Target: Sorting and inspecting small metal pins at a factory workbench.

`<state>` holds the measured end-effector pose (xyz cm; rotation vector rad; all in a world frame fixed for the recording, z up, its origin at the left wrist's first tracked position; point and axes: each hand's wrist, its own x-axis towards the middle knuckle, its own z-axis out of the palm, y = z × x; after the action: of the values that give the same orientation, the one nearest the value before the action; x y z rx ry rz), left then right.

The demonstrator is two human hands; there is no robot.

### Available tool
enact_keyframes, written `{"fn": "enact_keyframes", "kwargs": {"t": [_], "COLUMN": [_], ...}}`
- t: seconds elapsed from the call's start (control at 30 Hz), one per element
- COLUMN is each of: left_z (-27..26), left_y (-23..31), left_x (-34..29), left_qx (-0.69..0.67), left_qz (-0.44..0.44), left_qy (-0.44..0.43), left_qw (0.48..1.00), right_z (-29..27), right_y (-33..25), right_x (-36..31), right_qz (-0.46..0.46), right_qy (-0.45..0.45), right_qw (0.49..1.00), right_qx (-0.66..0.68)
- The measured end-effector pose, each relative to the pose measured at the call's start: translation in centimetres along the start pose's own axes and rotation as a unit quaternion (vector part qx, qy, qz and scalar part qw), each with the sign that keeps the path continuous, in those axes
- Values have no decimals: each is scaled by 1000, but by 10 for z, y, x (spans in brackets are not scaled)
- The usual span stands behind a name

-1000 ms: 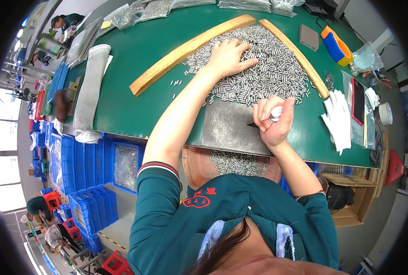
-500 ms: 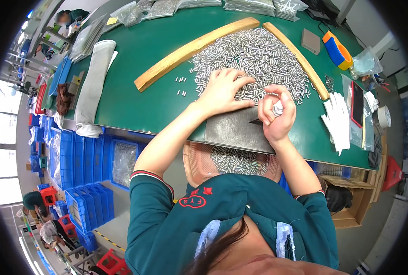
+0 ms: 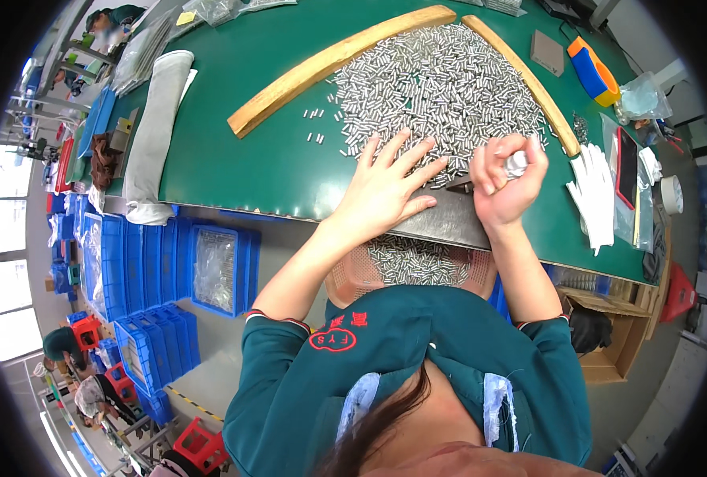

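A wide heap of small silver metal pins (image 3: 433, 95) covers the middle of the green table (image 3: 234, 171). My left hand (image 3: 385, 191) is spread flat, palm down, fingertips at the heap's near edge, above a dark grey metal plate (image 3: 449, 221). Closed around a tool with a white-wrapped handle (image 3: 516, 164) is my right hand (image 3: 506, 179), at the heap's near right side. The tool's dark, flat, blade-like end (image 3: 459, 185) points left over the plate; the rest is hidden in my fingers. Below the table edge, a pink basket (image 3: 353, 274) holds more pins.
Two wooden bars (image 3: 329, 71) (image 3: 520, 79) flank the heap. Several loose pins (image 3: 313, 126) lie to its left. White gloves (image 3: 592, 199), a red-edged dark device (image 3: 627, 167) and a blue-orange tape dispenser (image 3: 593, 71) are on the right. A grey cloth sleeve (image 3: 156, 131) lies left; blue crates (image 3: 151, 270) stand below.
My left hand has drawn back from the pins toward the near edge, its fingers spreading. My right hand has shifted slightly right with the tool. The whole view has shifted a little.
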<state>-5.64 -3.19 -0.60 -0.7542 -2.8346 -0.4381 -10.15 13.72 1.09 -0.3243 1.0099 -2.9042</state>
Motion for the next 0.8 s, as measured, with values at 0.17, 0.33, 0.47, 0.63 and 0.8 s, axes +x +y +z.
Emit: {"fn": "enact_keyframes", "kwargs": {"t": [0.17, 0.33, 0.47, 0.63, 0.8], "left_z": [-2, -8, -3, 6, 20], "left_y": [4, 7, 4, -20, -41], "left_x": [-10, -9, 11, 40, 72], "left_qx": [-14, -17, -8, 5, 64], "left_qz": [-14, -4, 40, 42, -15], "left_qy": [-9, -46, -56, -64, -17], "left_qw": [1000, 999, 998, 997, 998], "right_z": [4, 1, -5, -1, 5], "right_y": [-22, -34, -19, -15, -19], "right_x": [2, -7, -18, -25, -20], "right_qz": [-44, -81, -51, -40, 0], "right_qy": [-24, -48, -48, -96, -68], "right_qw": [998, 995, 987, 974, 976], "right_qx": [34, 18, -144, -201, -205]}}
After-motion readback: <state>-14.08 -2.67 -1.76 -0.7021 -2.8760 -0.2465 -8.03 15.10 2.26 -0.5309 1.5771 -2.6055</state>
